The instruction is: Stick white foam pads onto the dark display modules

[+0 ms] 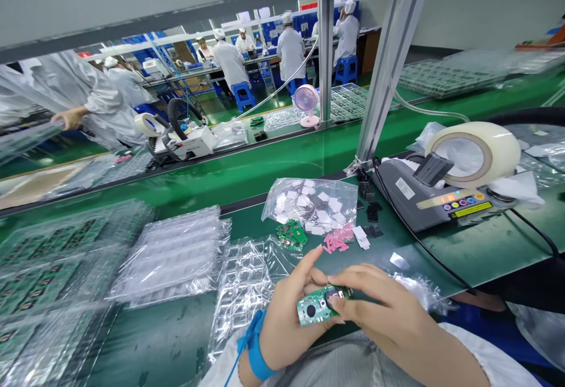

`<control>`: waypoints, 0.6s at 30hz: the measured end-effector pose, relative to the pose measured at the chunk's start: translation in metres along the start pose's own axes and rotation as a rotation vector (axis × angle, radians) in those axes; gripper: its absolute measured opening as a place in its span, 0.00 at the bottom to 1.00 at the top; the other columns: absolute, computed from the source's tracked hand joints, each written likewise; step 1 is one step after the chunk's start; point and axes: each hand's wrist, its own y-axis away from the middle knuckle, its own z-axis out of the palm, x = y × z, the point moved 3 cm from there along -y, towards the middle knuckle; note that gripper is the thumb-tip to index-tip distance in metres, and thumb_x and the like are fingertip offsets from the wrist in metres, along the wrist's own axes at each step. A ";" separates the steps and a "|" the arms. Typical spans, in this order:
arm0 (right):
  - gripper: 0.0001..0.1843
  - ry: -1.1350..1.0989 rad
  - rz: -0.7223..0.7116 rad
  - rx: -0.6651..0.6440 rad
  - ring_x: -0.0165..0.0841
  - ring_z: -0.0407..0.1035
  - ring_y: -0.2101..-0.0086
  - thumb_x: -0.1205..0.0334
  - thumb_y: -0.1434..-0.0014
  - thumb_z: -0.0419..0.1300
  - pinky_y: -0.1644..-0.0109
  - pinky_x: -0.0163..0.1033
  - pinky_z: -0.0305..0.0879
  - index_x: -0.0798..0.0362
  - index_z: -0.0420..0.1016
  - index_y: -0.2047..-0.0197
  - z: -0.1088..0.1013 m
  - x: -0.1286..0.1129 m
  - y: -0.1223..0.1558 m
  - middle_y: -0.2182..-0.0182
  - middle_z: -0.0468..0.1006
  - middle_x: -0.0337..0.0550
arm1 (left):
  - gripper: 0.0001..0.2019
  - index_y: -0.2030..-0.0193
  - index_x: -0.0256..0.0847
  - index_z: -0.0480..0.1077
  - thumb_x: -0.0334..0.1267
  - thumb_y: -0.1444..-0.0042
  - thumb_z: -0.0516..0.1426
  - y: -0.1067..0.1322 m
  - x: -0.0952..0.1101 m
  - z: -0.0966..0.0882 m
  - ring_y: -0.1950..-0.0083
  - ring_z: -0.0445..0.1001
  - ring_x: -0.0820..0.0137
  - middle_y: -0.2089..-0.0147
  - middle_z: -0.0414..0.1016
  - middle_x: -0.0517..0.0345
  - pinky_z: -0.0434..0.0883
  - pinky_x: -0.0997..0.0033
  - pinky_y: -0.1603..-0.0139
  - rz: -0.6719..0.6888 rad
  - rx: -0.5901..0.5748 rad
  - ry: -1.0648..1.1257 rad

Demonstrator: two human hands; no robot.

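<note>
A small green circuit board (304,312) with round black parts is held in front of my body. My left hand (289,302) has its fingers around the board from behind and below, and a blue wrist strap (256,349) circles that wrist. My right hand (382,304) pinches the board's right end, thumb and fingers on a dark part there; the fingers partly cover it. Just beyond my hands lie a pile of green circuit boards (291,235), pink pieces (338,239) and a clear bag (311,203) of white pieces.
Stacked clear trays (172,252) stand left, some with boards (39,281). A grey tape dispenser (410,196) with a large tape roll (474,152) and cable sits right. Behind are a metal post (388,69), a pink fan (306,102) and a co-worker's hand (73,117) with a tray.
</note>
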 end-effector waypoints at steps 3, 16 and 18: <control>0.11 0.005 0.031 0.006 0.32 0.68 0.64 0.72 0.39 0.48 0.65 0.40 0.68 0.52 0.70 0.59 0.000 0.001 0.001 0.62 0.75 0.49 | 0.39 0.38 0.54 0.53 0.27 0.55 0.62 0.000 -0.002 0.000 0.61 0.74 0.67 0.62 0.74 0.58 0.71 0.69 0.58 0.047 0.042 -0.047; 0.12 0.034 0.076 -0.002 0.33 0.65 0.64 0.72 0.39 0.51 0.63 0.44 0.65 0.52 0.68 0.55 0.003 -0.003 0.005 0.62 0.73 0.48 | 0.42 0.38 0.58 0.49 0.25 0.56 0.62 0.006 0.002 -0.001 0.58 0.75 0.67 0.60 0.77 0.62 0.69 0.70 0.55 0.118 0.129 -0.173; 0.11 0.018 0.091 -0.017 0.33 0.65 0.64 0.72 0.39 0.51 0.64 0.42 0.65 0.52 0.69 0.56 0.003 -0.002 0.004 0.63 0.73 0.47 | 0.42 0.38 0.57 0.50 0.26 0.57 0.62 0.007 0.001 0.000 0.59 0.75 0.67 0.61 0.78 0.61 0.68 0.70 0.55 0.106 0.137 -0.180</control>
